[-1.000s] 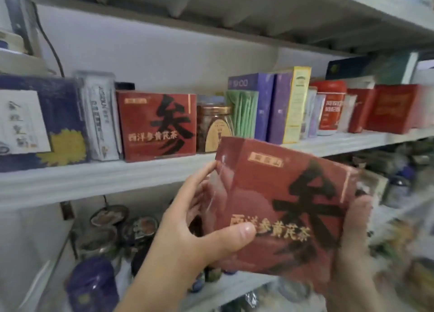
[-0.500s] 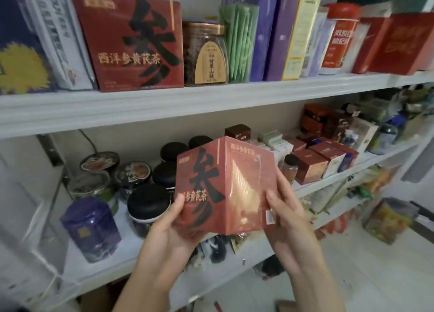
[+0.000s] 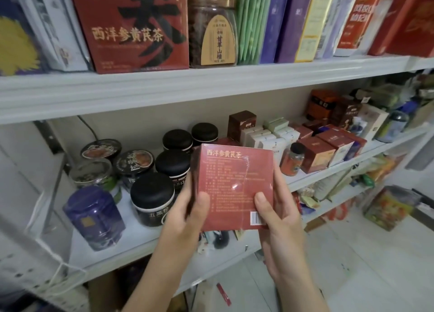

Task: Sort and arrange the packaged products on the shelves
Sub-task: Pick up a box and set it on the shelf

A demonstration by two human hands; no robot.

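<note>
2 red box [image 3: 234, 182] edges gripped: left hand [image 3: 185, 215], right hand [image 3: 280, 217].

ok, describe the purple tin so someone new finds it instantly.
Take the white shelf below the upper shelf. At its left end, beside the black-lidded jars, stands the purple tin. It alone is purple and faceted; its neighbours are round.

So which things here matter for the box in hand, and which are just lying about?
In the job: held red box, gripped by left hand and right hand; matching red box on the upper shelf.
Lying about: black-lidded jars, purple tin, amber jar, small red boxes.
</note>
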